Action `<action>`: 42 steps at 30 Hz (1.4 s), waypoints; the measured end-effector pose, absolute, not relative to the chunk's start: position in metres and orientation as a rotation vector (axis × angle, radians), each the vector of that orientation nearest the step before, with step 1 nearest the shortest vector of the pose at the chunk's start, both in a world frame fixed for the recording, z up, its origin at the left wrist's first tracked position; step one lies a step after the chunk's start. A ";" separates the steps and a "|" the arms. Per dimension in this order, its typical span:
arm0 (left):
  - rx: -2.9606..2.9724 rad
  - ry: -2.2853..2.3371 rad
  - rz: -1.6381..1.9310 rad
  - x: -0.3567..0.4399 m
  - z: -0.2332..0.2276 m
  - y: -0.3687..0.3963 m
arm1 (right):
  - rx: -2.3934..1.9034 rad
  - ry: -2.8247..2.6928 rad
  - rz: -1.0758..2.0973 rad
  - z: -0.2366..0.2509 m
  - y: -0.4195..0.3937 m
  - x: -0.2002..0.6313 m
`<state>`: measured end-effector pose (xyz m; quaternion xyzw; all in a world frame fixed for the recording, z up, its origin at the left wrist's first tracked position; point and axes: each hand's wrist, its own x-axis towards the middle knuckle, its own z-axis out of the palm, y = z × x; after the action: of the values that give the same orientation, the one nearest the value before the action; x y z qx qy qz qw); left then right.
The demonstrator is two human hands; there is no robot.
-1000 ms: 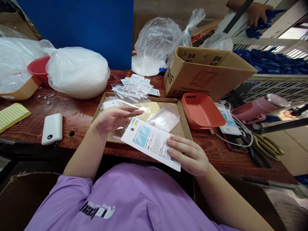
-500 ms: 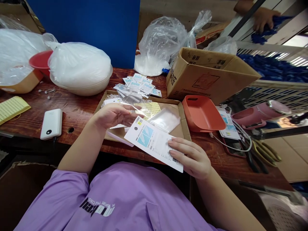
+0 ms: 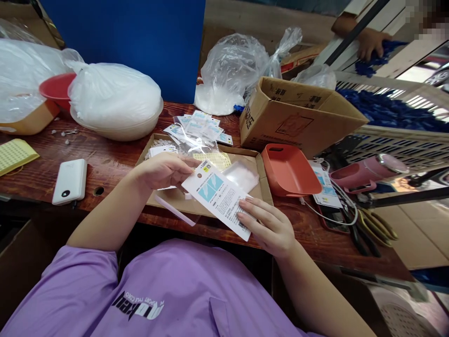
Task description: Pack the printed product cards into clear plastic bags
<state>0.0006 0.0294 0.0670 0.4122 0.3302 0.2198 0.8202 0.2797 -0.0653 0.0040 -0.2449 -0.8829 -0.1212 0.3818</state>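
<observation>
My right hand (image 3: 267, 226) grips the near end of a white printed card (image 3: 216, 194) with a blue picture and a punched hole. My left hand (image 3: 164, 169) pinches a clear plastic sleeve (image 3: 196, 146) at the card's far end, over a shallow cardboard tray (image 3: 262, 180). The card's tip lies at the sleeve's mouth; whether it is inside I cannot tell. In the tray lie a yellow sticker sheet (image 3: 217, 160), more clear sleeves (image 3: 242, 174) and a white card (image 3: 162, 150).
A pile of printed cards (image 3: 201, 125) lies behind the tray. An orange bin (image 3: 289, 171) and a cardboard box (image 3: 298, 117) stand to the right, bags of white pieces (image 3: 114, 100) at the back left, a power bank (image 3: 69, 181) left. Another person's hand (image 3: 370, 42) is far right.
Both hands drew together: the card slid up and left toward the sleeve in my left hand, and my right hand followed it.
</observation>
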 end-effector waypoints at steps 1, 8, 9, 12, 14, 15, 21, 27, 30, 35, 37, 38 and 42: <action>0.870 0.666 0.463 0.001 0.065 0.030 | -0.651 -2.250 -0.364 0.001 -0.065 0.279; 0.794 0.680 0.560 0.008 0.057 0.031 | -0.814 -2.216 -0.682 -0.005 -0.073 0.272; 0.795 0.700 0.564 0.010 0.056 0.031 | -0.835 -2.203 -0.720 -0.005 -0.074 0.271; 0.798 0.720 0.651 0.018 0.052 0.031 | -0.921 -2.154 -0.795 -0.007 -0.077 0.264; 0.825 0.688 0.723 0.023 0.049 0.030 | -0.981 -2.143 -0.786 -0.008 -0.077 0.258; 0.856 0.660 0.735 0.026 0.047 0.030 | -1.001 -2.145 -0.769 -0.009 -0.077 0.255; 0.936 0.541 0.613 0.032 0.035 0.029 | -1.079 -2.129 -0.772 -0.013 -0.074 0.251; 0.932 0.494 0.628 0.040 0.031 0.030 | -1.083 -2.120 -0.745 -0.015 -0.072 0.245; 0.994 0.529 0.698 0.045 0.033 0.031 | -1.073 -2.153 -0.736 -0.013 -0.071 0.240; 1.057 0.641 0.766 0.051 0.030 0.033 | -1.039 -2.187 -0.727 -0.012 -0.068 0.233; 1.088 0.653 0.766 0.052 0.026 0.033 | -1.071 -2.182 -0.746 -0.012 -0.064 0.231; 1.104 0.645 0.748 0.052 0.025 0.033 | -1.091 -2.181 -0.754 -0.011 -0.061 0.231; 1.193 0.602 0.658 0.051 0.017 0.030 | -1.139 -2.199 -0.727 -0.005 -0.045 0.232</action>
<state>0.0511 0.0301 0.0170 0.5430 0.2740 0.2994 0.7351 0.2317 -0.0449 -0.0046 -0.4240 -0.8187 -0.2708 0.2768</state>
